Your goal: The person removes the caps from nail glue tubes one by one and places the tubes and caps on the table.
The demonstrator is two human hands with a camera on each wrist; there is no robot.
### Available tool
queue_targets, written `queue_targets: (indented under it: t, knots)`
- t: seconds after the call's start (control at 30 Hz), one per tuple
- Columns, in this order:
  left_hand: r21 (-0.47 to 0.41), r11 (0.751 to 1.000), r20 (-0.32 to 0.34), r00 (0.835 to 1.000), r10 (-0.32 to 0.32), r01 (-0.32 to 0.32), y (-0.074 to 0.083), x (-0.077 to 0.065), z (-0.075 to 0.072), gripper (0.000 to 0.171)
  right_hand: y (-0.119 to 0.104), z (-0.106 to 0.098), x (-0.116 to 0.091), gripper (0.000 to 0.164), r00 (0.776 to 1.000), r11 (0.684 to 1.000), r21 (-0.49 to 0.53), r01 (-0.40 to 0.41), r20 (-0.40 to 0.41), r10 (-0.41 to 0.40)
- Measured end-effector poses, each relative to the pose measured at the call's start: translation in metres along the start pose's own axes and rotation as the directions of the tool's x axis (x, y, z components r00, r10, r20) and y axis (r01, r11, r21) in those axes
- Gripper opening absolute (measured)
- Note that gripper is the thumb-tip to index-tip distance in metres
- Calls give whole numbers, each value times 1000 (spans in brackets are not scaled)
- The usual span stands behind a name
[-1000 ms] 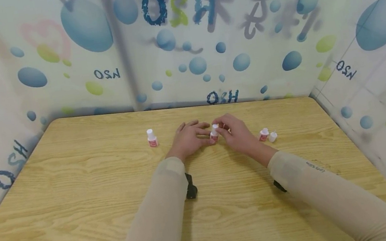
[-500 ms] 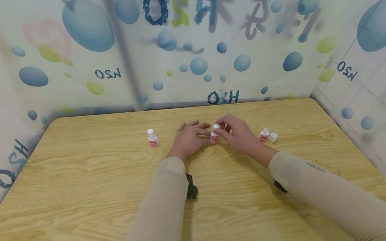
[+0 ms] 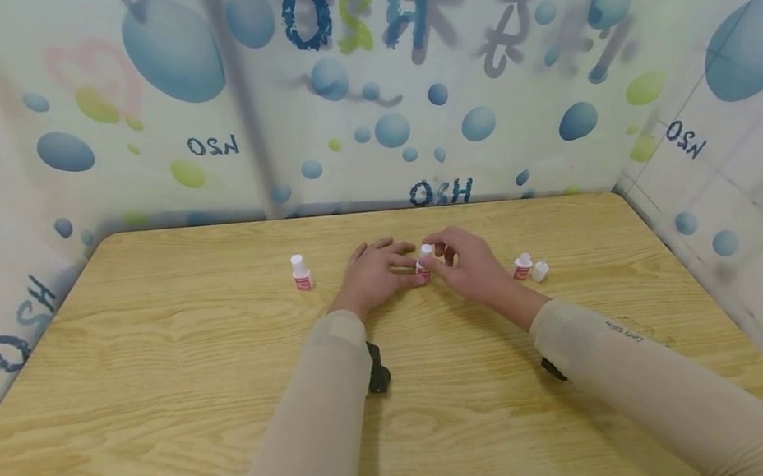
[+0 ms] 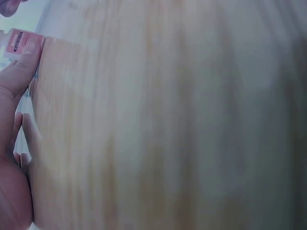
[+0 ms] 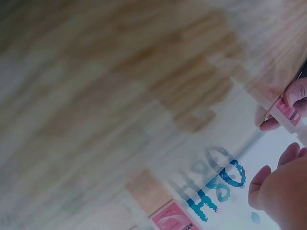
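A small white bottle (image 3: 424, 271) with a pink-red label stands upright on the table between my hands. My left hand (image 3: 375, 272) holds its lower part, and in the left wrist view the thumb (image 4: 29, 50) lies against the label. My right hand (image 3: 463, 258) pinches the white cap (image 3: 426, 250) at the top between thumb and forefinger. Right of that hand stands a second bottle (image 3: 522, 269) of the same kind, with a loose white cap (image 3: 540, 271) on the table next to it. A third, capped bottle (image 3: 302, 275) stands to the left of my left hand.
The wood-grain table (image 3: 232, 428) runs back to a wall covering (image 3: 346, 110) printed with blue and green bubbles. More of this covering closes off both sides. A black wrist-camera mount (image 3: 376, 368) sits under my left cuff.
My right thumb and fingers shift slightly around the cap, the thumb now lower across the bottle. My left hand and the other bottles stay in place.
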State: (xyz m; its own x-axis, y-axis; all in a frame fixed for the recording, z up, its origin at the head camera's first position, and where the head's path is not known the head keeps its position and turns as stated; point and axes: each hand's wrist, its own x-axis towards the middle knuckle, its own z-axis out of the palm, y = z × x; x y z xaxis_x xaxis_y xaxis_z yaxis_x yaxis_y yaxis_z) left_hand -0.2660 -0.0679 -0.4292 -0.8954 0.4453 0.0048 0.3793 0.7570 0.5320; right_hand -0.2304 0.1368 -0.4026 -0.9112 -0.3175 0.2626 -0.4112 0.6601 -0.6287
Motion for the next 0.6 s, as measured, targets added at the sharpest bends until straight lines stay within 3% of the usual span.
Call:
queue_targets:
  t: [0.2, 0.6]
  knots:
    - [-5, 1000, 4, 1000, -1, 1, -1, 0, 0, 46, -1, 1, 0, 29, 999, 999, -3, -47, -2, 47]
    - [6, 1000, 8, 1000, -4, 3, -1, 1, 0, 47, 0, 0, 0, 31, 1000, 1000, 1, 6, 6, -6]
